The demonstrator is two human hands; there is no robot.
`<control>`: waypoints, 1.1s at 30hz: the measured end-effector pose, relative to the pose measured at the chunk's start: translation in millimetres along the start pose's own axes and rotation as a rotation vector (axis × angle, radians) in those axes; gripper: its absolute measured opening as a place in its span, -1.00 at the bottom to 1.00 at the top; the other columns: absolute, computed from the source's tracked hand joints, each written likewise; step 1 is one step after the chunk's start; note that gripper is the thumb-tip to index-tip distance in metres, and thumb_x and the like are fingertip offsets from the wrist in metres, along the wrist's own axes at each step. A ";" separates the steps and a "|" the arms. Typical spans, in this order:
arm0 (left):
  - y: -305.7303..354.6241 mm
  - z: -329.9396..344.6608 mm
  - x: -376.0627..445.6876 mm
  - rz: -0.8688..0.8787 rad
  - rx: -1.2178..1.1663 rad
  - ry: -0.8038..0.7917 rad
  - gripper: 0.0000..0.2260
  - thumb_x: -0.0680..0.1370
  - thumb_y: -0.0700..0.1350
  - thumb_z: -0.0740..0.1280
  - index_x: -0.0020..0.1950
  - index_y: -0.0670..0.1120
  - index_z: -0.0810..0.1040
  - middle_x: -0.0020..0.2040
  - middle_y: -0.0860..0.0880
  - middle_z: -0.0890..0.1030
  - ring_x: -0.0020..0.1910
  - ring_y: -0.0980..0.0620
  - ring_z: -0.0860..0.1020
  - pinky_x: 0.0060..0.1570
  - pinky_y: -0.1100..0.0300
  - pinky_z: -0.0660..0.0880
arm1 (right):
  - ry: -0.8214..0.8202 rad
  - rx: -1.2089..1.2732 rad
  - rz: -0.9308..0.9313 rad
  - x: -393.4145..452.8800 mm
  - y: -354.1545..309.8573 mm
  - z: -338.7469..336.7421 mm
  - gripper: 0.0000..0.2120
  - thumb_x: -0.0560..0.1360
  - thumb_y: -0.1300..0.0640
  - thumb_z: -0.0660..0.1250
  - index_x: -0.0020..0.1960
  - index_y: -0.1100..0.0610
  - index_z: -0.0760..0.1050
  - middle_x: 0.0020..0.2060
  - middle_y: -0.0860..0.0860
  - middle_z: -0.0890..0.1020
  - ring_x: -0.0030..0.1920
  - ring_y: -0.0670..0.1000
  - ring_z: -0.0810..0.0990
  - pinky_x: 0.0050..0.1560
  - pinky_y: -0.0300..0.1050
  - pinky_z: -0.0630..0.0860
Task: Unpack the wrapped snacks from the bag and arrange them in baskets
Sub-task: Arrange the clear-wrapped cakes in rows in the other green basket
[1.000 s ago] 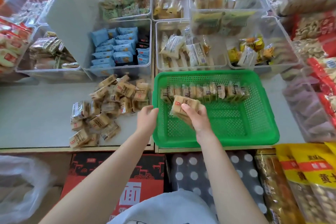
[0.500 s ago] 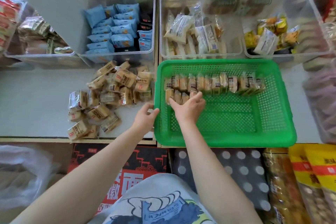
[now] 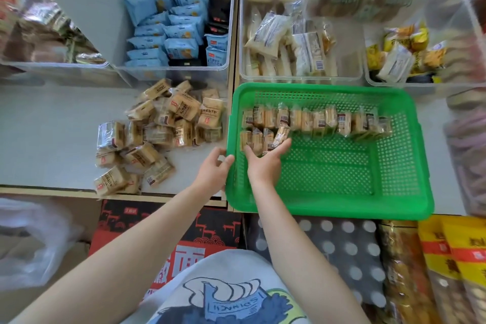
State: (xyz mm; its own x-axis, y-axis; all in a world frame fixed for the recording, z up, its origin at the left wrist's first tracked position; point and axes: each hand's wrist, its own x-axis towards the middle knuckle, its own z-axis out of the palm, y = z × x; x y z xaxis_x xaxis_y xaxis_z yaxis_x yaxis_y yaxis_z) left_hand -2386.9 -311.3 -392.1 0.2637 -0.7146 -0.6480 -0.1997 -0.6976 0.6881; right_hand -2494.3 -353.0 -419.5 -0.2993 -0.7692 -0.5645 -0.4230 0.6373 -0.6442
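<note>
Right hand (image 3: 264,163), fingers spread, steadies four upright tan wrapped snacks (image 3: 263,139) at green perforated plastic basket's (image 3: 342,202) left wall; my loosely curled left hand (image 3: 214,169) holds nothing; release risks toppling.

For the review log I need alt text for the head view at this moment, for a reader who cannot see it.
The right hand reaches into a green basket, fingers spread against a short second row of wrapped snacks in front of a full back row. The left hand touches the basket's left rim, beside a loose pile of the same snacks on the shelf.
</note>
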 end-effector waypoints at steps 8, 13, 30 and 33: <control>1.7 -1.8 -0.4 -0.003 0.019 -0.015 -0.85 0.70 -0.04 0.18 0.21 -0.07 0.41 -0.06 -0.06 0.64 -0.16 0.01 0.67 -0.35 0.08 0.65 | 0.088 -0.010 0.027 12.7 -7.1 4.1 0.04 0.49 -0.18 0.44 0.62 0.00 -0.25 0.23 0.17 0.53 -0.39 -0.09 0.42 -0.48 -0.19 0.31; -1.0 -1.0 -0.8 -0.003 0.001 -0.018 -0.86 0.70 -0.05 0.18 0.20 -0.06 0.41 -0.08 -0.04 0.64 -0.17 0.04 0.66 -0.37 0.11 0.63 | 0.054 0.268 0.084 14.1 0.5 -1.9 -0.18 0.55 -0.18 0.36 0.60 -0.06 -0.06 0.42 0.20 0.41 -0.13 0.05 0.53 -0.21 -0.10 0.48; -1.2 0.5 -0.2 -0.004 0.028 -0.006 -0.79 0.69 -0.01 0.17 0.28 -0.05 0.40 0.04 -0.13 0.65 -0.07 -0.08 0.67 -0.23 -0.03 0.66 | 0.009 0.338 0.186 27.6 13.5 -30.8 -0.77 0.66 -0.01 0.22 0.25 0.05 0.29 -0.07 0.06 0.53 -0.22 0.06 0.56 -0.03 0.15 0.66; -1.5 0.1 -0.6 -0.012 0.025 -0.010 -0.78 0.69 0.00 0.17 0.29 -0.06 0.40 0.06 -0.14 0.65 -0.05 -0.10 0.67 -0.19 -0.07 0.67 | -0.031 0.414 0.224 31.1 5.2 -30.3 -0.73 0.68 0.15 0.19 0.36 0.03 0.29 -0.13 0.00 0.47 -0.22 0.03 0.56 0.05 0.19 0.65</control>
State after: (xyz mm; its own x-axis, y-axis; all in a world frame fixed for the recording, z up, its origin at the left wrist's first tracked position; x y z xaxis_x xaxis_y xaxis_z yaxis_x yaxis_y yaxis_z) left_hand -2386.9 -309.8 -392.8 0.2570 -0.7064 -0.6595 -0.2204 -0.7073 0.6717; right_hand -2531.8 -375.0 -424.7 -0.3162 -0.6132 -0.7239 0.0272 0.7568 -0.6530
